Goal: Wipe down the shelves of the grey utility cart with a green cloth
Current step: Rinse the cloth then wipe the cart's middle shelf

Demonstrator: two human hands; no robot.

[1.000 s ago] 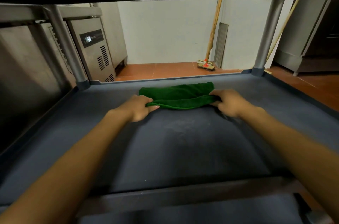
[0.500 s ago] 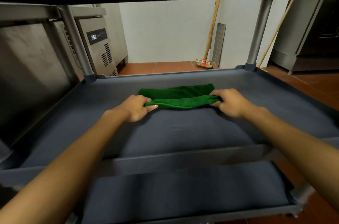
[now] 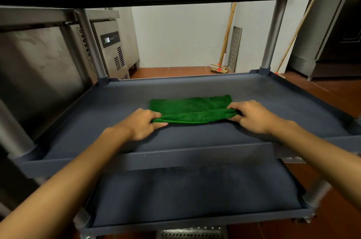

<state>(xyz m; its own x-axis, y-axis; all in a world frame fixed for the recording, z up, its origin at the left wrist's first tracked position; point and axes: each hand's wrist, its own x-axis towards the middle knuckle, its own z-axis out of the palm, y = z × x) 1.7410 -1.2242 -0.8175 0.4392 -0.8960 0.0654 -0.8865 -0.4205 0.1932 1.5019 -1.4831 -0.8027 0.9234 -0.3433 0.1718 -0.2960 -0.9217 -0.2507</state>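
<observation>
At the upper left of the frame a stainless-steel appliance with a dark display panel and vent slots (image 3: pixel 114 51) stands on the red-brown tiled floor (image 3: pixel 172 72), behind the dark grey plastic utility cart (image 3: pixel 195 157). On the cart's middle shelf (image 3: pixel 109 113), left of centre, the left hand (image 3: pixel 142 123) lies knuckles up, its fingers curled over and thumb under the near left corner of the folded green terry cloth (image 3: pixel 191 108), pinching it. The cloth lies across the centre of that shelf, its near edge raised between the hands. Above it in the frame a wooden-handled broom (image 3: pixel 219 68) leans on the white wall. Right of centre, the right hand (image 3: pixel 252 116) grips the cloth's near right corner, fingers bunched round the fabric. The lower shelf (image 3: pixel 195 195) fills the lower centre
</observation>
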